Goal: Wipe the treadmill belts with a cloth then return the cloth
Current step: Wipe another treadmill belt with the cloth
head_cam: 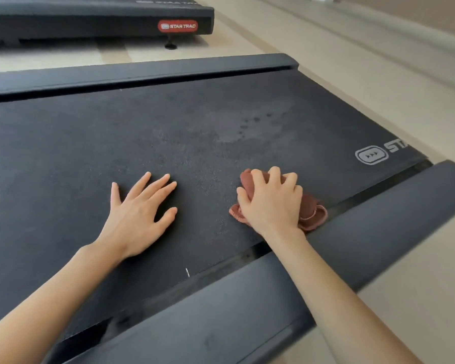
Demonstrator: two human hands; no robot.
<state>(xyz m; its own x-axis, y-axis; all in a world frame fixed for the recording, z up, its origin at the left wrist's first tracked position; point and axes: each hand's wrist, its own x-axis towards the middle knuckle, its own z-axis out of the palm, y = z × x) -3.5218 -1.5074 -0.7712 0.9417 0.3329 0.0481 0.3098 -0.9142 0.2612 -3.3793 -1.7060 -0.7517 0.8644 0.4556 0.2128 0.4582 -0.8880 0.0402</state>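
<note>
Item: cloth. Reddish-brown, bunched into a loose wad. It lies on the near treadmill belt, close to the belt's right edge, with a hemmed corner spilling toward the gap beside the side rail.

Handling, as judged: soft, light and limp. It has no shape of its own and folds wherever it is pressed. It is not fragile. It likely drags on the textured belt instead of sliding, so loose corners may trail or catch in the rail gap. It is best taken from above over the middle of the wad, with the edges gathered under the palm.

Hold: right hand on top of the wad, fingers curled over and into it, thumb tucked against its left side. The grip looks firm.

Support: left hand flat on the belt, fingers straight and spread, holding nothing, well apart from the cloth.

Surface: dark, grainy belt with a patchy area and small dark spots beyond the right hand, and a printed logo at the right end.

Surroundings: far rail; second treadmill with a red badge; pale floor.
</note>
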